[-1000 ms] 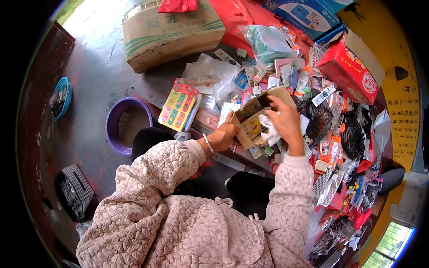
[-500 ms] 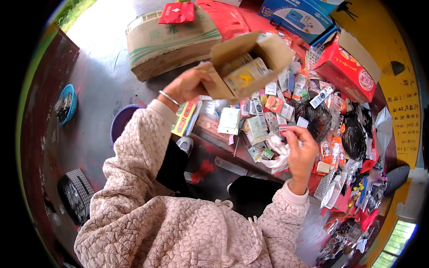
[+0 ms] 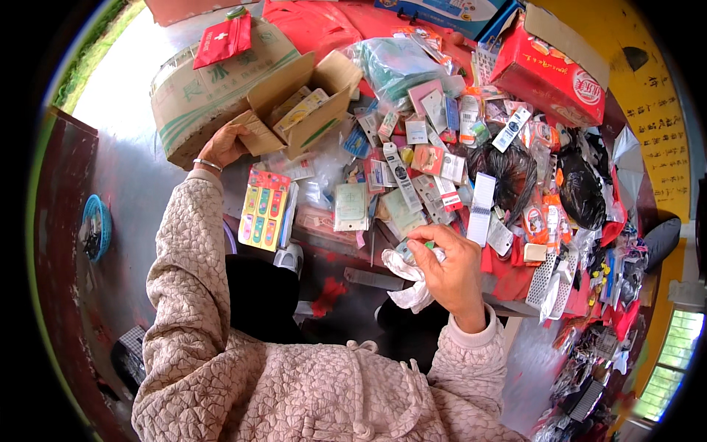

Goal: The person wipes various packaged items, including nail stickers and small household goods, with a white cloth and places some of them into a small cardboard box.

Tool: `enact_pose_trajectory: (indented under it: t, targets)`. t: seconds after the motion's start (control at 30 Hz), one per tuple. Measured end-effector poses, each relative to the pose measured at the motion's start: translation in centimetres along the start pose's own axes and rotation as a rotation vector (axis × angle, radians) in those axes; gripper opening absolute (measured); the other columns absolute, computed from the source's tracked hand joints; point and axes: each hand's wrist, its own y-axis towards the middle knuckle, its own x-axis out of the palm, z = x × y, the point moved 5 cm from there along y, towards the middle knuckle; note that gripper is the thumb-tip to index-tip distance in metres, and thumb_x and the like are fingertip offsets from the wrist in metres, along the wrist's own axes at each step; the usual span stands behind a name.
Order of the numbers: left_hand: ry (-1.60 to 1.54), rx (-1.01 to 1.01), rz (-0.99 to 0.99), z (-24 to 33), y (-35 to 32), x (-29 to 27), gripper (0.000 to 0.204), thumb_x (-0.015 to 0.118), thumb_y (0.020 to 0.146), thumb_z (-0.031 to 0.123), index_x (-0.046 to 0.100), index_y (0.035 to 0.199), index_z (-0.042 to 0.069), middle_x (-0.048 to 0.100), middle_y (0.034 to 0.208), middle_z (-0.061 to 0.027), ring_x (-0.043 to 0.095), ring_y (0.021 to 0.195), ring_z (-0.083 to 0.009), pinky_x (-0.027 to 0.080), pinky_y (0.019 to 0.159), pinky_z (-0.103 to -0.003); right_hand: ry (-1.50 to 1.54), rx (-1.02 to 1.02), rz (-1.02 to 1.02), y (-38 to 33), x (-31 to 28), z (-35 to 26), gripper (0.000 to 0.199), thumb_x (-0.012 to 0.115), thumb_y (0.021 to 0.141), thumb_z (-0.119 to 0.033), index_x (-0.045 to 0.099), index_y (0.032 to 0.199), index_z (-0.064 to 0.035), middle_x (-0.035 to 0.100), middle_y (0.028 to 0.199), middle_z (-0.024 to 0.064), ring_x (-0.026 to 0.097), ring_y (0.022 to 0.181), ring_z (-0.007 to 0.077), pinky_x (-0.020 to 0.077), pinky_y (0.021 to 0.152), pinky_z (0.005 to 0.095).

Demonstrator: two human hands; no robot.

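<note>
My left hand (image 3: pixel 224 146) grips a flap of a small open cardboard box (image 3: pixel 322 127) at the upper left of the heap. Yellow-and-white packets (image 3: pixel 305 107) show inside the box. Closer to me, my right hand (image 3: pixel 451 271) is closed on a crumpled white cloth (image 3: pixel 412 289) that hangs below its fingers. Under that hand and beyond it lie several packaged small goods, among them a white card pack (image 3: pixel 482 209), a pale green pack (image 3: pixel 351 207) and a colourful blister card (image 3: pixel 264 209).
A large carton (image 3: pixel 195 110) stands behind the small box, topped by a red pouch (image 3: pixel 223 41). A red box (image 3: pixel 549 70) sits at the far right, near black plastic bags (image 3: pixel 582 199). On the floor at left is a blue basket (image 3: pixel 101 228).
The small cardboard box has moved left and down with my left hand, toward the large carton. My right hand has shifted left with the cloth. The view has turned somewhat.
</note>
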Motion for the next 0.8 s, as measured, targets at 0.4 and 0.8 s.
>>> enact_pose_trajectory:
  t: [0.4,0.8]
  targets:
    - [-0.066,-0.001,0.234,-2.3,3.0,-3.9,0.013,0.053,0.080,0.010,0.055,0.092,0.004,0.061,0.087,-0.0070,0.061,0.080,-0.0205,0.053,0.069,-0.034,0.007,-0.030,-0.078,-0.4,0.9,-0.9,0.011,0.063,0.075,-0.007,0.060,0.083,-0.0013,0.060,0.070,0.0098,0.059,0.061,0.0231,0.0443,0.055,0.0302]
    - [0.440,0.303,0.373,-1.2,4.0,-7.7,0.031,0.053,0.085,0.030,0.052,0.104,0.006,0.058,0.095,-0.0070,0.058,0.085,-0.0213,0.048,0.076,-0.038,-0.088,-0.083,-0.128,-0.9,1.3,-0.5,0.010,0.064,0.074,-0.011,0.060,0.080,-0.0038,0.059,0.068,0.0082,0.058,0.059,0.0236,0.0436,0.051,0.0304]
